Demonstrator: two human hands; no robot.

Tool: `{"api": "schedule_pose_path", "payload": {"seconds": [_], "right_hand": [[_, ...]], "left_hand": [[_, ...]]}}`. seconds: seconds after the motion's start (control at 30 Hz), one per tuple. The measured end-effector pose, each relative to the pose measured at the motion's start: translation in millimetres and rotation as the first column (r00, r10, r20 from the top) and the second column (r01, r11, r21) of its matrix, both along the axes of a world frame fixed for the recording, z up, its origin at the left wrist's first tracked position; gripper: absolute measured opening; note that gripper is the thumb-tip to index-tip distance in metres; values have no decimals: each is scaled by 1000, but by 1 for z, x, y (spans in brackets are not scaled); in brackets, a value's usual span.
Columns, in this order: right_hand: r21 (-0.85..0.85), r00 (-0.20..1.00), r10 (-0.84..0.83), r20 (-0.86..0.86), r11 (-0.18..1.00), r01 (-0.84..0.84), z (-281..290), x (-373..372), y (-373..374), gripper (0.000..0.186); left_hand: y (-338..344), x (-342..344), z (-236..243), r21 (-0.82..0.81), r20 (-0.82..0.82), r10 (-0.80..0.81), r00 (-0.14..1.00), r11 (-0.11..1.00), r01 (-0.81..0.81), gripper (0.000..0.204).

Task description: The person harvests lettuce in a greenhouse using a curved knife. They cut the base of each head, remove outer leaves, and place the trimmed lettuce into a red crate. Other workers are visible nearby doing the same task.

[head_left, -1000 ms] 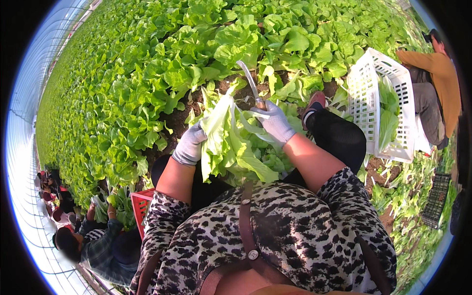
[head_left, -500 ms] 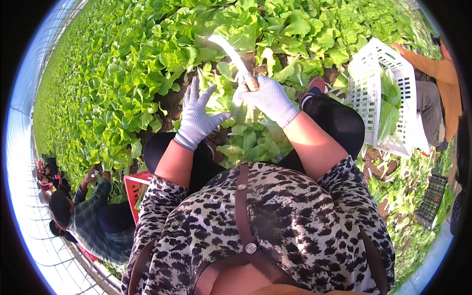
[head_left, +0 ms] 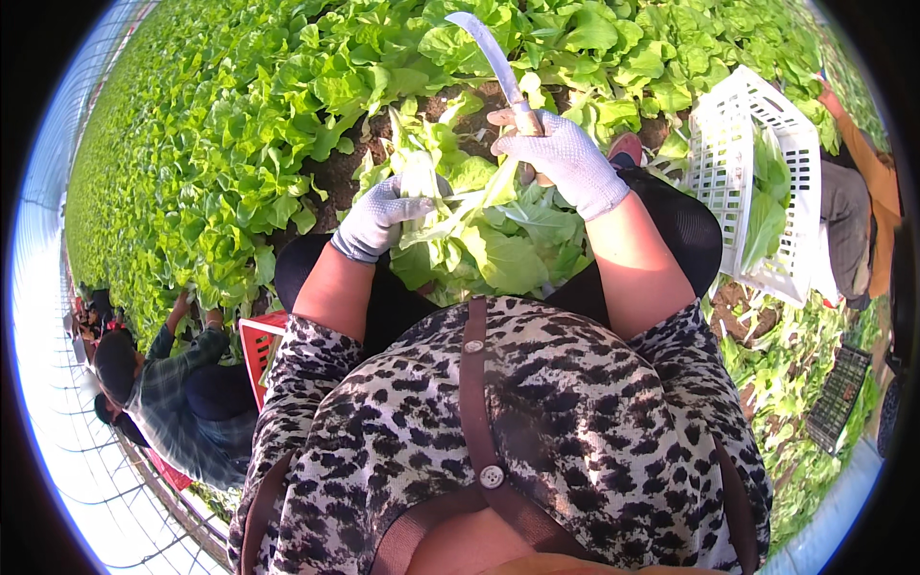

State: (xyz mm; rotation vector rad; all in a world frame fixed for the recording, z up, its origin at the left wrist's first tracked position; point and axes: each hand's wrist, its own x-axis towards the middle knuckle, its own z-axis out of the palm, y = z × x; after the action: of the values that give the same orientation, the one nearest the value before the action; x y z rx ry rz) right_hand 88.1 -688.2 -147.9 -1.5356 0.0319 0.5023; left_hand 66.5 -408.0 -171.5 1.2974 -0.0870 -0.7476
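Observation:
My left hand (head_left: 381,218), in a pale knitted glove, is closed around the white stalks of a leafy green (head_left: 419,172) in front of my knees. My right hand (head_left: 567,161), gloved as well, grips the short wooden handle of a curved harvesting knife (head_left: 494,59). Its bare blade points up and away, tilted to the left, clear of my left hand. Some leaves hang near my right fingers; whether those fingers touch them I cannot tell. Loose cut leaves (head_left: 513,257) lie between my knees, just below both hands.
Dense leafy plants (head_left: 211,153) stretch ahead and left. A white slatted crate (head_left: 805,220) with greens stands right, beside a person in orange (head_left: 867,163). Left are a red crate (head_left: 255,350) and a crouching person (head_left: 187,412). A dark crate (head_left: 839,398) lies at right.
My left hand went from spread fingers to closed around the leafy green, moving lower. My right hand shifted right with the knife, whose blade rose higher.

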Motion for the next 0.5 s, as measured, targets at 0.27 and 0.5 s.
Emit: {"api": "schedule_pose_path", "payload": {"seconds": [0.27, 0.5], "right_hand": [[111, 993, 53, 101, 992, -64, -20, -10, 38, 23], [264, 823, -491, -286, 785, 560, -57, 14, 26, 13]], "left_hand": [[-1, 9, -2, -245, -95, 141, 985, 956, -160, 68], [68, -19, 47, -612, 63, 554, 830, 679, -407, 40]]}}
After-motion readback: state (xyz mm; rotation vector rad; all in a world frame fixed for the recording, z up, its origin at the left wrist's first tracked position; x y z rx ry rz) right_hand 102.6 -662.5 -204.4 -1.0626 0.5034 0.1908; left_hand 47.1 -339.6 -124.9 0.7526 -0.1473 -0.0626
